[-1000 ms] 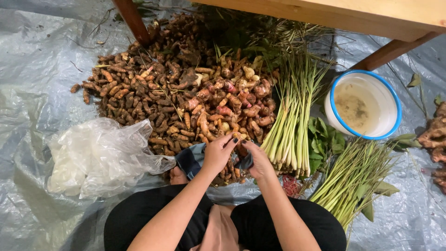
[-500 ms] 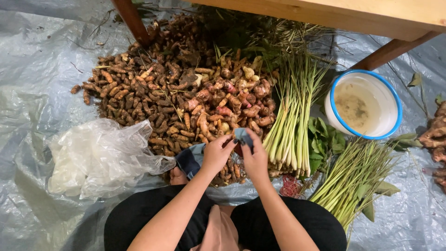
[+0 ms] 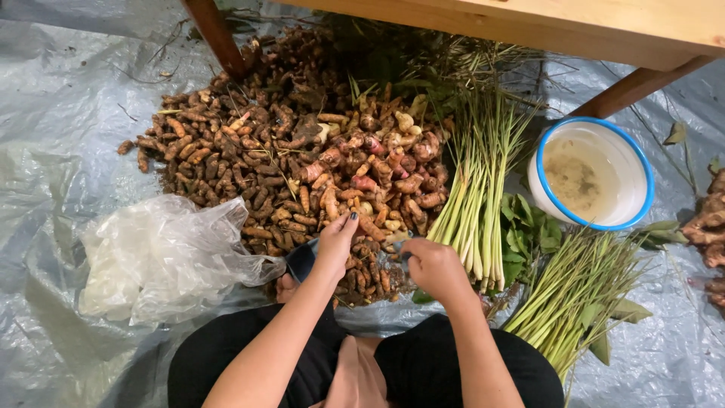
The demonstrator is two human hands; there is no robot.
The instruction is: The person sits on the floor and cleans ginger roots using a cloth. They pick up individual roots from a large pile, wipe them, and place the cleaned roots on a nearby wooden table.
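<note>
While the big root pile [image 3: 287, 166] looks barely dented, left hand [image 3: 334, 245] pinches one root at its near edge; right hand [image 3: 430, 266] is curled, can't tell around what.

Brown roots [image 3: 249, 159], green stalks [image 3: 476, 189], white bucket [image 3: 627, 219] with blue rim.

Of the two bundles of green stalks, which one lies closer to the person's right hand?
The upright bundle of pale-based stalks, just beside the right hand and against the root pile. The other bundle lies slanted further right, below the white bowl.
</note>
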